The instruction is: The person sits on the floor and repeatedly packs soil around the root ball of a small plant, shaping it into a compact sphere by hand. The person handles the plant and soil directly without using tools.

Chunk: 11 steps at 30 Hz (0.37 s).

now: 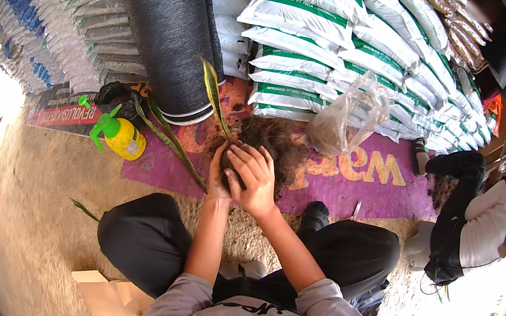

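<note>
My left hand (218, 172) and my right hand (253, 178) are cupped together round a dark clump of soil (230, 163), fingers curled over it. A single yellow-edged snake plant leaf (211, 94) rises from the clump, tilted to the left. The leaf's base is hidden by soil and fingers. Just beyond my hands lies a heap of loose, fibrous brown soil (289, 153). To the left, long snake plant leaves (172, 144) stretch across the ground sheet, their near tip ending close to my left wrist.
A yellow spray bottle (126, 139) with a green head stands left on the purple banner (363, 195). A clear plastic bag (347, 119) sits beyond the soil. Behind rise a dark rolled mesh (162, 24) and stacked white sacks (304, 14). Another person (491, 218) sits at right.
</note>
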### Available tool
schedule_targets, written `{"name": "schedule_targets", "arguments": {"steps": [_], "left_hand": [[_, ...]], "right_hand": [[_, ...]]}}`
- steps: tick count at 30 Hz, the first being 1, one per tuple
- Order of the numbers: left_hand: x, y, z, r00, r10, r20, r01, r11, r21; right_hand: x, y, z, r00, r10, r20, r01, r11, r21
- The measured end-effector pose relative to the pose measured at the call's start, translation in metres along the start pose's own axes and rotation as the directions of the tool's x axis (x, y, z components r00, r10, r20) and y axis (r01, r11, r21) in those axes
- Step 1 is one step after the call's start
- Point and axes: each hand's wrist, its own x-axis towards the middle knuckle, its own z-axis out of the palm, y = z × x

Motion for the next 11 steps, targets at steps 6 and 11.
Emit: {"name": "schedule_targets", "arguments": {"steps": [6, 11], "left_hand": [[0.002, 0.0, 0.01, 0.988, 0.019, -0.15, 0.002, 0.99, 0.142], [-0.002, 0.002, 0.014, 0.976, 0.134, -0.171, -0.073, 0.945, 0.319]], "right_hand": [[-0.001, 0.018, -0.004, 0.985, 0.167, 0.038, -0.171, 0.954, 0.245], [0.0, 0.013, -0.004, 0.958, 0.285, 0.032, -0.273, 0.871, 0.408]]}}
